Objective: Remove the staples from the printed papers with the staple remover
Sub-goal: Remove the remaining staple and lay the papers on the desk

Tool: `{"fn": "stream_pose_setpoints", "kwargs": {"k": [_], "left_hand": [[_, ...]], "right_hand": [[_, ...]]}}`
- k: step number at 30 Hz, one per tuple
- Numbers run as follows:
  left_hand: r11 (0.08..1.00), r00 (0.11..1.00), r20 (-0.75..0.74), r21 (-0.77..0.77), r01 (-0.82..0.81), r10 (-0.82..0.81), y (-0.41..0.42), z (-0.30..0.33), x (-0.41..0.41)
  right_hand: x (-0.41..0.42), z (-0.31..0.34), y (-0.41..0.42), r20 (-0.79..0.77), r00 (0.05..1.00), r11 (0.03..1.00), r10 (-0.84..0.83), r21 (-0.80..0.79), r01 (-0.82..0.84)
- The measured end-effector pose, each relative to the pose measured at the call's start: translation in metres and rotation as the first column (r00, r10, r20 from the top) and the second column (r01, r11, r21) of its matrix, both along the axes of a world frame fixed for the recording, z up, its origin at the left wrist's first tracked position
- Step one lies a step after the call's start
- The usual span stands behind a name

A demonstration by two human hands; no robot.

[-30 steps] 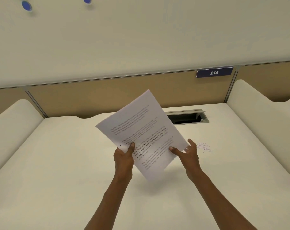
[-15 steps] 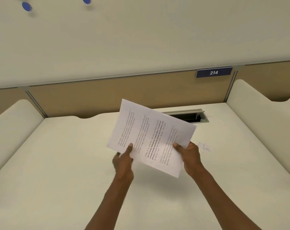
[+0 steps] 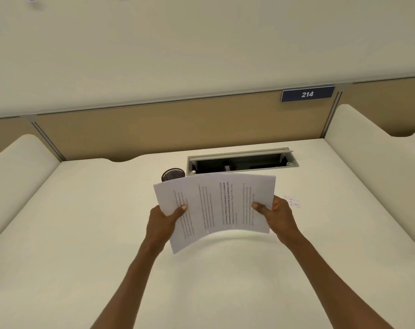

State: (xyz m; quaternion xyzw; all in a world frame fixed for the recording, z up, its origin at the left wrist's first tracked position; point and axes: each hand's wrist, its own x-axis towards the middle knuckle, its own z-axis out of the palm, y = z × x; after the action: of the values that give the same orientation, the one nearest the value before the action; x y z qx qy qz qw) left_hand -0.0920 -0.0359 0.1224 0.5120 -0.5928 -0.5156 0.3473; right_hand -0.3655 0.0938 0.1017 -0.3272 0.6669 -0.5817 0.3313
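Above the desk [image 3: 83, 233], in front of the cable tray [image 3: 242, 160], printed papers [image 3: 216, 205] bow between the left hand [image 3: 163, 222] and right hand [image 3: 277, 214], each pinching an edge; no staple remover shows, and slack sheets could slip or crease.

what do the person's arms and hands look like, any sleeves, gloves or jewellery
Both forearms are bare as far as the frame shows, with no sleeve in view. The left hand and the right hand wear no gloves. No watch, bracelet or ring is visible on the wrists or on the fingers that show.
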Motion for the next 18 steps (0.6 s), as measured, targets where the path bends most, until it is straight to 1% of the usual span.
{"fn": "stream_pose_setpoints", "kwargs": {"k": [3,6,9,13,18], "left_hand": [[0.982,0.987,-0.018,-0.095,-0.160,0.159,0.017,-0.012,-0.014],[0.966,0.969,-0.050,-0.079,-0.246,0.242,0.030,-0.018,-0.021],[0.969,0.968,-0.050,-0.007,-0.248,0.247,0.033,-0.035,-0.016],[0.983,0.983,-0.012,0.019,-0.184,0.184,0.037,-0.062,-0.007],[0.980,0.981,-0.017,0.036,-0.195,0.195,0.030,-0.064,-0.007]], "right_hand": [[0.010,0.001,-0.002,-0.049,0.997,0.998,-0.064,-0.030,0.063],[0.013,-0.002,0.000,-0.008,0.996,0.995,-0.092,-0.047,0.091],[0.014,-0.021,0.005,0.029,0.996,0.997,-0.080,-0.001,0.080],[0.019,-0.050,0.013,0.085,0.994,0.996,-0.064,0.073,0.058],[0.018,-0.045,0.008,0.059,0.995,0.992,-0.085,0.099,0.079]]}}
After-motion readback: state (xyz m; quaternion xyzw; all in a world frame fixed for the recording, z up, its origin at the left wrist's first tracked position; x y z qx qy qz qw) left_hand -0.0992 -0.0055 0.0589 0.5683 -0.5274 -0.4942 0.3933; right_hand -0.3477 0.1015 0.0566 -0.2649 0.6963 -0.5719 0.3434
